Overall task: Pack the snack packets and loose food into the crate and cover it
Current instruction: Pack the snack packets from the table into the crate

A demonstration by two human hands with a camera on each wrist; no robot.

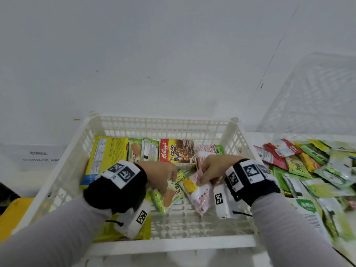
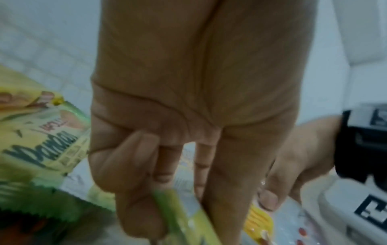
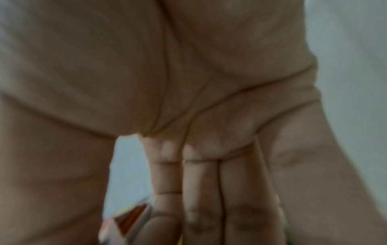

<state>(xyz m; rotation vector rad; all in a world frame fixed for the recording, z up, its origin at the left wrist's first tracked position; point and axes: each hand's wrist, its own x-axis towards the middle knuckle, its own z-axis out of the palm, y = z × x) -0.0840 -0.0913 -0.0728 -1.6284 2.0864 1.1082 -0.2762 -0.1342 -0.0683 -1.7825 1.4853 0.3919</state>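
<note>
Both hands are inside the white lattice crate (image 1: 67,166). My left hand (image 1: 163,176) pinches a green snack packet (image 1: 169,195) between thumb and fingers; the left wrist view shows that green packet (image 2: 182,217) in the grip. My right hand (image 1: 210,170) holds a pink and white packet (image 1: 200,195) beside it, over the crate's bare floor. In the right wrist view the right hand's fingers (image 3: 201,190) fill the frame and a packet edge (image 3: 130,217) shows by the thumb. Along the crate's far wall stand a yellow box (image 1: 107,153), green packets (image 1: 143,151) and a Coco Pops box (image 1: 176,153).
A heap of loose green and red snack packets (image 1: 308,170) lies on the table right of the crate. A second white lattice crate (image 1: 317,97) stands tilted behind that heap. A yellow object (image 1: 13,214) sits at the lower left. A white wall is behind.
</note>
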